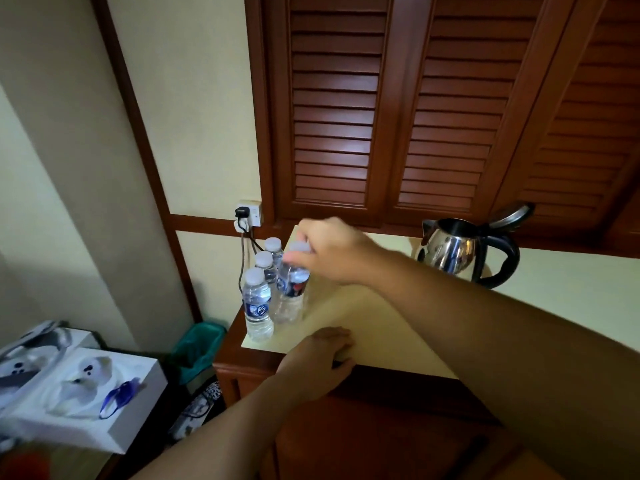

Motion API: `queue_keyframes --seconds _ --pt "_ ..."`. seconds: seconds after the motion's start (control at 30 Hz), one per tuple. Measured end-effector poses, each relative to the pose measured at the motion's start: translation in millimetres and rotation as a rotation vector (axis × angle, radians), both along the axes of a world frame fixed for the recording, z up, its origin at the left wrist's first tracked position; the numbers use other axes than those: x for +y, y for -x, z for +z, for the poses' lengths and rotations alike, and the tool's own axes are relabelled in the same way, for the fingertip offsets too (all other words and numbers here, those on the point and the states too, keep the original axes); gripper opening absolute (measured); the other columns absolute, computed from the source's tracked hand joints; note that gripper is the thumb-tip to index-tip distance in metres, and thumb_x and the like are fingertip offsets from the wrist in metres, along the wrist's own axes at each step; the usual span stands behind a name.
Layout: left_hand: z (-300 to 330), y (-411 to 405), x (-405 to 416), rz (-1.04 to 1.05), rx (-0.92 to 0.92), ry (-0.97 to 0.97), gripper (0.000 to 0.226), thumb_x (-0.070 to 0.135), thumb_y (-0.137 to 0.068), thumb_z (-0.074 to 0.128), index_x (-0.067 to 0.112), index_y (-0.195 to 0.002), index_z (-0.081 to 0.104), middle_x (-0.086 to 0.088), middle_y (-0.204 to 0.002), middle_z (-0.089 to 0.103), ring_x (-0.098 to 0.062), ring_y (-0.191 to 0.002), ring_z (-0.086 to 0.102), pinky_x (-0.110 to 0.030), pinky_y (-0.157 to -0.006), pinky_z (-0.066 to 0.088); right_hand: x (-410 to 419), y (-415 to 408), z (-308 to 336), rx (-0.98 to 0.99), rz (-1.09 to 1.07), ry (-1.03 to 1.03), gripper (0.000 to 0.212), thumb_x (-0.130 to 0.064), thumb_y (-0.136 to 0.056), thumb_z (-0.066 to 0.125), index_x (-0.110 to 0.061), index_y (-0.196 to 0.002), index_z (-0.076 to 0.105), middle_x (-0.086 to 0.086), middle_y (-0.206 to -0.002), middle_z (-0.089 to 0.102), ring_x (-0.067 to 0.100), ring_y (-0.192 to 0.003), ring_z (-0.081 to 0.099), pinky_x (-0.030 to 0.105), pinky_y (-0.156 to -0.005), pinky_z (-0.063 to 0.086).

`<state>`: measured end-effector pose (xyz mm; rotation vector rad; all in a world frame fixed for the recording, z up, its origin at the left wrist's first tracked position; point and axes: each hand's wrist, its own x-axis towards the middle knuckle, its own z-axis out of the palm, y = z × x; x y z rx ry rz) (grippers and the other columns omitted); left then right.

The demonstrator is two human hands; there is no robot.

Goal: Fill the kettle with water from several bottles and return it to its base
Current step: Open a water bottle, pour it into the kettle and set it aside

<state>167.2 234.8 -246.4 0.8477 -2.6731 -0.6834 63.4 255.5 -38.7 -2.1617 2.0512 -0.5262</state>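
From the head camera I count four water bottles at the counter's (363, 327) left end; the nearest bottle (258, 306) has a blue label reading "K2". My right hand (332, 251) grips the capped bottle (291, 289) beside it at its neck. My left hand (317, 358) rests flat, fingers loose, on the counter edge. One steel kettle (460, 249), lid up, stands far right.

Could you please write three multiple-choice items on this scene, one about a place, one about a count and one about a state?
1. Where does the kettle stand?
A. on the counter's far right
B. on the floor
C. beside the wall socket

2. How many water bottles are on the counter?
A. two
B. four
C. six

3. What state is the kettle lid in?
A. closed
B. missing
C. raised open

Answers:
1. A, it sits far right, away from the bottles.
2. B, three stand free and the right hand grips the fourth bottle at its cap.
3. C, the lid tilts up.
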Motion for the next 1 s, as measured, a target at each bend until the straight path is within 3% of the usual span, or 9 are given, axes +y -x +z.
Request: queue_keyframes --seconds 0.17,0.3,0.43,0.53,0.6,0.67,0.73,0.87,1.0 --pt "0.4 3.2 -4.0 0.024 0.054 -0.058 0.055 0.044 -0.094 0.066 0.029 -0.146 0.055 0.017 -0.151 0.050 -0.004 -0.141 0.043 -0.013 -0.110 0.029 28.0 44.4 51.7 -0.056 -0.093 0.103 0.039 -0.061 -0.091 0.064 -0.022 -0.090 0.058 -0.001 -0.084 0.066 0.022 -0.076 0.064 0.039 -0.063 0.049" --pt "20.1 17.1 -4.8 0.198 0.285 -0.258 0.077 0.049 -0.076 0.087 0.032 -0.141 0.048 0.022 -0.134 0.054 0.006 -0.121 0.054 -0.013 -0.099 0.041 55.5 86.1 54.9 -0.123 -0.173 0.071 0.037 -0.055 -0.091 0.068 -0.019 -0.093 0.060 -0.001 -0.085 0.069 0.019 -0.072 0.068 0.035 -0.055 0.053" --pt "50.0 50.1 0.6 0.185 0.464 -0.302 0.094 0.057 -0.065 0.091 0.033 -0.144 0.044 0.022 -0.134 0.055 0.004 -0.122 0.056 -0.022 -0.101 0.049 64.5 123.1 26.7 -0.098 -0.191 -0.015 0.028 -0.050 -0.089 0.073 -0.024 -0.092 0.062 -0.004 -0.083 0.070 0.013 -0.073 0.069 0.024 -0.055 0.050" --pt "65.9 82.5 5.0 0.137 0.482 -0.273 0.081 0.055 -0.068 0.091 0.034 -0.137 0.053 0.022 -0.127 0.063 0.003 -0.115 0.060 -0.016 -0.094 0.051 65.2 146.3 4.8 -0.131 -0.172 -0.021 0.025 -0.045 -0.089 0.076 -0.024 -0.088 0.062 -0.004 -0.075 0.070 0.008 -0.063 0.067 0.022 -0.054 0.048" --pt "70.1 100.8 6.8 0.136 0.507 -0.253 0.058 0.046 -0.072 0.092 0.037 -0.120 0.061 0.017 -0.111 0.071 0.002 -0.103 0.065 -0.009 -0.082 0.051 66.2 159.8 -4.1 -0.172 -0.116 -0.047 0.026 -0.046 -0.089 0.077 -0.023 -0.089 0.063 0.001 -0.074 0.073 0.010 -0.062 0.070 0.027 -0.057 0.055" --pt "69.0 116.5 5.8 0.134 0.551 -0.248 0.045 0.036 -0.073 0.093 0.041 -0.106 0.063 0.016 -0.100 0.073 0.000 -0.095 0.067 -0.010 -0.075 0.053 66.0 174.8 -8.6 -0.164 -0.078 -0.066 0.028 -0.049 -0.088 0.077 -0.025 -0.090 0.063 0.002 -0.076 0.072 0.013 -0.064 0.070 0.028 -0.059 0.055" --pt "66.9 130.4 4.4 0.103 0.572 -0.246 0.042 0.033 -0.072 0.093 0.042 -0.101 0.065 0.014 -0.096 0.075 -0.004 -0.091 0.070 -0.016 -0.075 0.055 64.4 191.4 -9.0 -0.114 -0.050 -0.068 0.029 -0.050 -0.086 0.078 -0.025 -0.088 0.064 -0.001 -0.078 0.068 0.014 -0.070 0.066 0.028 -0.060 0.050" --pt "72.3 151.8 -3.2 0.034 0.488 -0.363 0.038 0.025 -0.071 0.094 0.033 -0.103 0.073 0.008 -0.094 0.079 -0.007 -0.090 0.074 -0.028 -0.081 0.061 61.2 220.4 3.0 -0.051 0.070 -0.166 0.021 -0.043 -0.086 0.080 -0.028 -0.093 0.067 -0.011 -0.080 0.060 0.000 -0.072 0.057 0.019 -0.061 0.040" --pt "77.6 166.3 -15.3 -0.068 0.419 -0.483 0.036 0.008 -0.073 0.092 0.021 -0.103 0.076 -0.006 -0.099 0.079 -0.020 -0.101 0.075 -0.035 -0.086 0.061 51.6 247.1 16.1 -0.026 0.194 -0.288 0.028 -0.027 -0.085 0.081 -0.037 -0.110 0.073 -0.015 -0.102 0.066 0.008 -0.090 0.066 0.033 -0.077 0.057"
